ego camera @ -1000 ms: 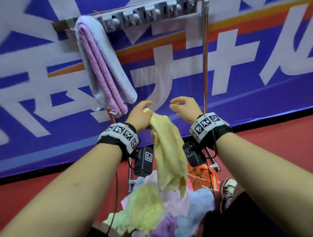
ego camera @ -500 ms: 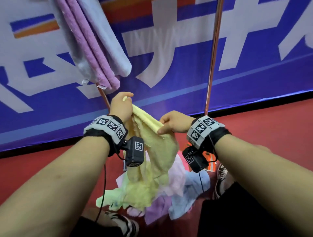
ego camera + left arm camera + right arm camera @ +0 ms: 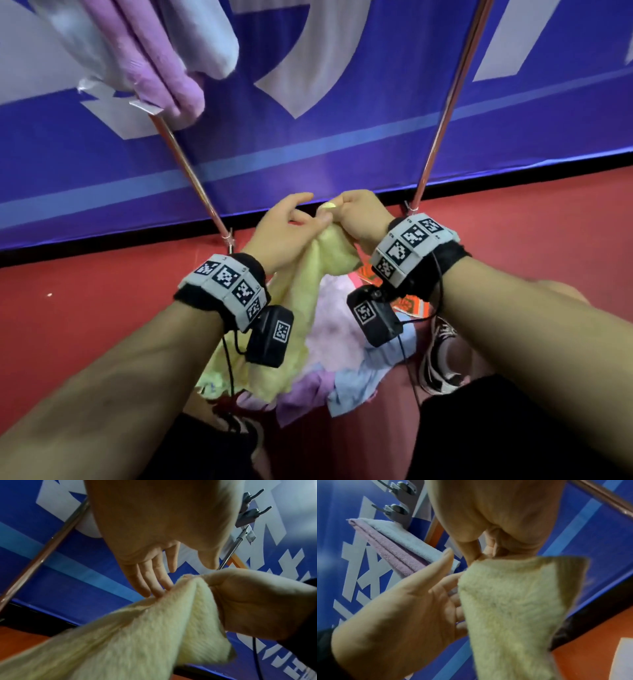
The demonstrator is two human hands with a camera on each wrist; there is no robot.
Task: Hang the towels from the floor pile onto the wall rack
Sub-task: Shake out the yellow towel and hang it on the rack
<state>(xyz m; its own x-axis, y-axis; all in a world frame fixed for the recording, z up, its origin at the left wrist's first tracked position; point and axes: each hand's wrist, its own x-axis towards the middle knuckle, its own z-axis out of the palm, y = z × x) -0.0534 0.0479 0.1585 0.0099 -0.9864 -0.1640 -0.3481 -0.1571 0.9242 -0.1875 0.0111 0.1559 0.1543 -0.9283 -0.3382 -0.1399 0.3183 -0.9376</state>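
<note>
Two hands meeting above floor pile (image 3: 342, 373). Right hand (image 3: 363, 219) pinching top corner of yellow towel (image 3: 308, 294), fingers curled round it. Left hand (image 3: 284, 236) lying flat against towel just beside that pinch, fingers straight, gripping nothing. Towel hanging down from pinch onto pile. Purple towel (image 3: 161, 68) hanging up left of grip, on rack.

A blue banner (image 3: 342, 113) with large white characters fills the upper part of the head view, a black strip along its lower edge. Below it lies red floor (image 3: 85, 308). A striped shoe (image 3: 435, 359) shows at lower right of the frame
</note>
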